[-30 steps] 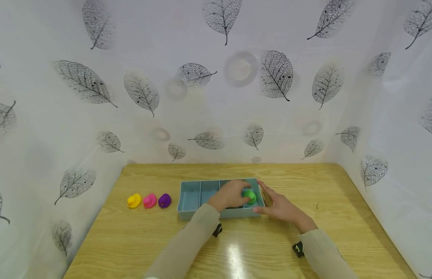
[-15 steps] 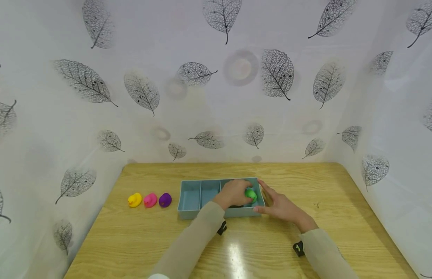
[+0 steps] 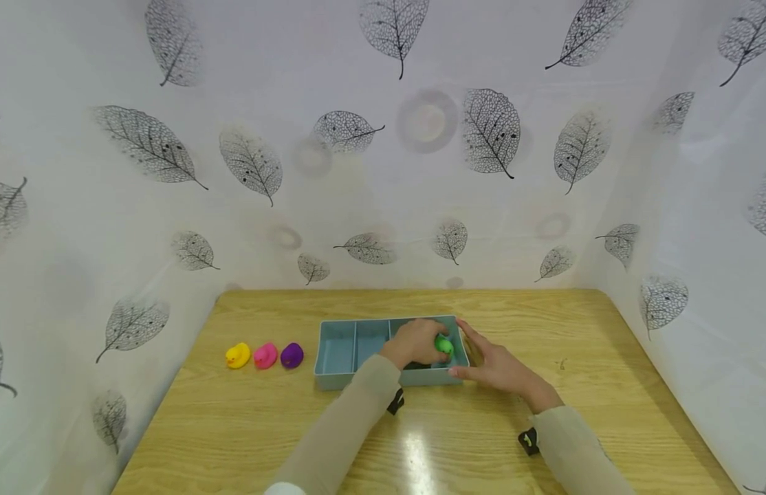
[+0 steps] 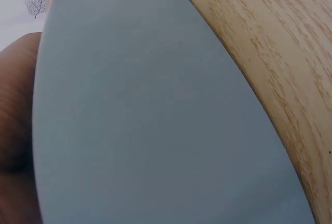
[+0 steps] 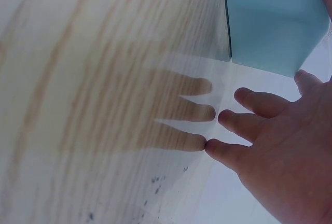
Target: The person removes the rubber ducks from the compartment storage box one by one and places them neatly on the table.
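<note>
A blue-grey divided box [image 3: 358, 380] sits on the wooden table, and its long side wall fills most of the left wrist view. My left hand [image 3: 414, 342] reaches over the front rim into the rightmost compartment. There its thumb and fingers pinch a green rubber duck [image 3: 445, 345], partly covering it. At the box's right end, my right hand [image 3: 502, 370] spreads its fingers, thumb at the front corner and index fingertip at the back corner. The right wrist view shows the other fingers of the right hand [image 5: 290, 151] extended beside the box's end.
Left of the box stand a yellow duck [image 3: 238, 356], a pink duck [image 3: 266, 356] and a purple duck [image 3: 292, 356] in a row. Curtain [image 3: 383, 192] with a leaf print surrounds the table [image 3: 234, 426] at the back and sides.
My left hand has shifted slightly right within the compartment, and the green duck has turned a little in its fingers. The right hand and the box have stayed in place.
</note>
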`<state>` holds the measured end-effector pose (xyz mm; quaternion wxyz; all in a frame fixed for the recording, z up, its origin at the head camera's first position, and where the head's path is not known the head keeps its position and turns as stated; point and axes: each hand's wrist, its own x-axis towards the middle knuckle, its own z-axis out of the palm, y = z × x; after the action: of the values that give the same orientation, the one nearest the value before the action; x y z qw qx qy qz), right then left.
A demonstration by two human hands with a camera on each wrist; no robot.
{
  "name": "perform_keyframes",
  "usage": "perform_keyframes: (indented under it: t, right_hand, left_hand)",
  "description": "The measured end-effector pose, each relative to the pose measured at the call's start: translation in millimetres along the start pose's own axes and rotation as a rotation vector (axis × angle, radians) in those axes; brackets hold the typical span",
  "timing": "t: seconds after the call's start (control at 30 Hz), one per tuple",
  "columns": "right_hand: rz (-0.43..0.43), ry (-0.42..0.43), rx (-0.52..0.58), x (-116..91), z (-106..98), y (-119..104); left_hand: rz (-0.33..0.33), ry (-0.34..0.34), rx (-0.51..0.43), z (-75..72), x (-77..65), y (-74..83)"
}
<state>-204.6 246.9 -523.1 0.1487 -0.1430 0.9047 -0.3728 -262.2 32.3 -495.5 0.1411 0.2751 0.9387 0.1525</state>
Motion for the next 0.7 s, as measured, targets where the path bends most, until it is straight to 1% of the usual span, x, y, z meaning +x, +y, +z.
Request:
perform_keyframes:
  t: [0.17,0.33,0.5,0.7]
  right_hand:
    - [-0.003,0.002,0.000,-0.3,-0.6,-0.3]
    - [-0.008,0.000,0.005,-0.8,-0.5,-0.8]
    - [-0.010,0.000,-0.001,-1.1,-0.6,-1.4]
    - [-0.004,0.003,-0.001,-1.1,-0.3,-0.6]
  left_hand:
    - [-0.026,-0.018,0.010,-0.6,1.7,3.3]
    - [-0.038,-0.020,0.021,0.3,3.4,5.7]
    - [-0.033,-0.013,0.029,1.8,4.2,4.7]
    - [-0.016,-0.005,0.015,1.9,3.3,1.1]
